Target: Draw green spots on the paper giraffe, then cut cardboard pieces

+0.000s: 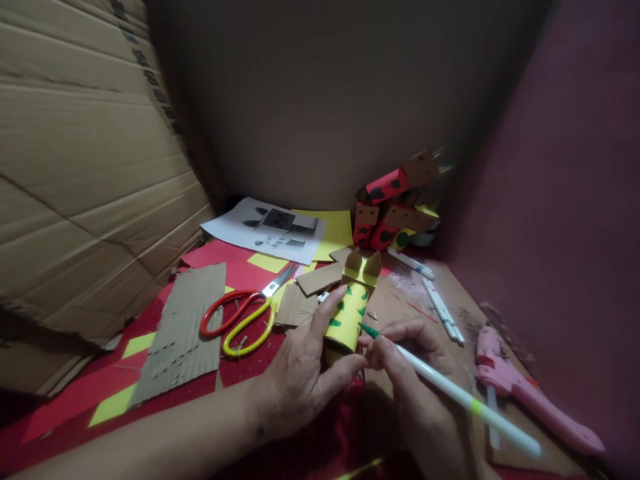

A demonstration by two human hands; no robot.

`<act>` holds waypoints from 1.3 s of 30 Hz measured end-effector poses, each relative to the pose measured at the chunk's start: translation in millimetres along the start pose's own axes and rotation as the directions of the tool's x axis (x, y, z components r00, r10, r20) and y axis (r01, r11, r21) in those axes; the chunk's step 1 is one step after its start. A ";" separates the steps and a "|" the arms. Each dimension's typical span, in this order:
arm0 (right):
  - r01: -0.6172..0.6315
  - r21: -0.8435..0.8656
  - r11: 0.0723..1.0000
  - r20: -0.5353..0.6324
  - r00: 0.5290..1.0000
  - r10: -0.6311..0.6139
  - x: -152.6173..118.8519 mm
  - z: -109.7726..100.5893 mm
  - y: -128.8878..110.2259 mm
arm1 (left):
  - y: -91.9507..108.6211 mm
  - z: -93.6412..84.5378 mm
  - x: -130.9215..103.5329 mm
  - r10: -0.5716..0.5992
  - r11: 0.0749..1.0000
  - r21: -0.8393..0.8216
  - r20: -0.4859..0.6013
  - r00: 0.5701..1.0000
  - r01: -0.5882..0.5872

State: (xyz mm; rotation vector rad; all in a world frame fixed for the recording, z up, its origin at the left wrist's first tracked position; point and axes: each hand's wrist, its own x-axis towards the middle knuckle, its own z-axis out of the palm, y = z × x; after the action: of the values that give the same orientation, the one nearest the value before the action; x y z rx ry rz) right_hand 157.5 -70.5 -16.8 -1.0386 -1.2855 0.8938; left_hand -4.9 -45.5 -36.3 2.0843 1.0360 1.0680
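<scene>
Yellow tube (354,310) ctr of view, btwn both hands, open end twd wearer, 2 brown card ears (371,268) at far end. Green marks on its side. Can't tell if it rests on anything or is held clear.

L hand (300,360): grasping tube, fingers along its L side, thumb by the open end. R hand (425,417): pinching a white pen (445,382) w/ lime band, green tip at tube's R side nr open end; contact vs just off, can't tell.

Just L of tube: card scraps (323,277). Then scissors (271,288), one red loop, one yellow, blades pointing away & R. L of those, corrugated sheet (187,327), partly under the red loop, w/ red paper (220,259) & yellow bits around.

Behind: printout (300,248), b/w, overlapping a yellow sheet (337,230). Back R: pile of tubes (387,187), mostly red w/ dark shapes & brown card parts, some yellow.

R side: white pens (443,310) lying on brown board (460,297); pink glue gun (520,390) nearer, clear stick beside it.

Edges: big carton (90,133) L, grey wall (325,113) back, purple panel (550,167) R.
</scene>
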 end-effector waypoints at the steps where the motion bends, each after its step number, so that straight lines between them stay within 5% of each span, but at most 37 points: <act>1: 0.004 -0.008 1.000 0.006 1.000 -0.004 -0.1 -0.2 -0.4 | 0.3 -0.3 0.1 -0.008 1.000 -0.006 -0.001 1.000 0.008; 21: -0.016 0.062 0.998 0.051 0.999 0.012 -1.6 0.6 -0.3 | 1.0 -1.0 1.4 -0.088 0.995 -0.040 0.027 0.996 0.089; 39: -0.232 0.260 0.937 0.122 0.971 0.207 -4.5 5.6 0.0 | 3.7 -0.7 2.1 -0.110 0.989 -0.097 0.039 0.993 0.113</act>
State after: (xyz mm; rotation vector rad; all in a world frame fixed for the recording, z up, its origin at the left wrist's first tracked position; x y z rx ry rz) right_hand 151.5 -74.2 -18.2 -0.9411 -1.0969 1.2657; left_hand -3.3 -45.6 -32.3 1.9357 1.0485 1.0046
